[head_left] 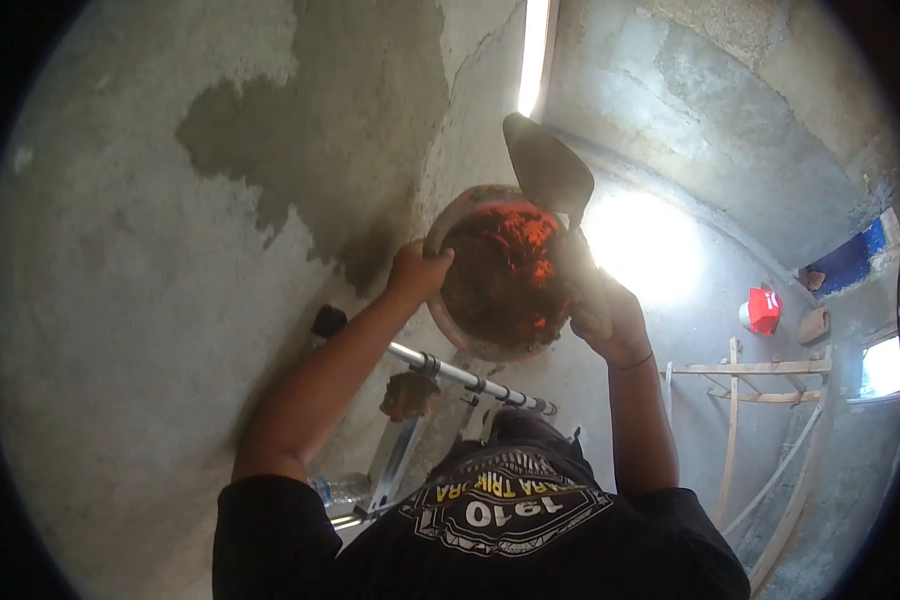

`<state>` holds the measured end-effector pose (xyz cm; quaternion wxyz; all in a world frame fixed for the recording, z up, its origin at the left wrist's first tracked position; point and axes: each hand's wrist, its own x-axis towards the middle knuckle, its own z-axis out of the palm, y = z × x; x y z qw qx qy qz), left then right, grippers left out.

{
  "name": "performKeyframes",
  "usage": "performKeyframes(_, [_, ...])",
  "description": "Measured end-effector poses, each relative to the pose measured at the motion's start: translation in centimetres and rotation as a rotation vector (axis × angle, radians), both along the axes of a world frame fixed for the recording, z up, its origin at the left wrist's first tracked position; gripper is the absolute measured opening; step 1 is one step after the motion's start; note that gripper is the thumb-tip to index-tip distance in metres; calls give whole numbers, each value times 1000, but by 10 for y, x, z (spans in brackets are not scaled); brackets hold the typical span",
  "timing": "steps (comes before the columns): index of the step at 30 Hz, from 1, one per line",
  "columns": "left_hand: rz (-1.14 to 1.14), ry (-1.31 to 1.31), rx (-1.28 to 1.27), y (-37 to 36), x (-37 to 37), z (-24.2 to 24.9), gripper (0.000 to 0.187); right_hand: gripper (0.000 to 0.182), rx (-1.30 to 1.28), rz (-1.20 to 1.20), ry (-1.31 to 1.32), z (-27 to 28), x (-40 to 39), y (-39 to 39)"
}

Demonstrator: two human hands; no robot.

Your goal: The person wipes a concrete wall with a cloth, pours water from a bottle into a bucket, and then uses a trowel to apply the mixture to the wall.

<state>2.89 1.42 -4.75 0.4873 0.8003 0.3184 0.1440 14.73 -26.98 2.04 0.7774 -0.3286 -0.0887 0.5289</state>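
In front of my chest is a round orange bucket (455, 338), its open top facing me and its inside smeared with dark, wet mortar (480, 275). My left hand (420, 272) grips the left rim, with the thumb over the edge. At the right rim, my right hand (608, 312) is closed around the handle of a trowel (550, 168). The trowel's dark pointed blade sticks up past the top of the bucket. Glare and shadow blur the right fingers, so whether they also hold the rim cannot be made out.
Dark wet plaster (340, 130) covers part of the wall at left. Below my arms stands an aluminium ladder (450, 372), with a plastic bottle (342, 492) beyond it. Wooden framing (735, 430) stands at right, near a red-and-white container (762, 311). Bright light glares beside my right hand.
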Motion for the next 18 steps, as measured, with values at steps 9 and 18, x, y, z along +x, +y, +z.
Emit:
performKeyframes(9, [-30, 287, 275, -24, -5, 52, 42, 34, -28, -100, -277, 23, 23, 91])
performKeyframes(18, [-77, 389, 434, -24, -6, 53, 32, 28, -140, -171, -68, 8, 36, 161])
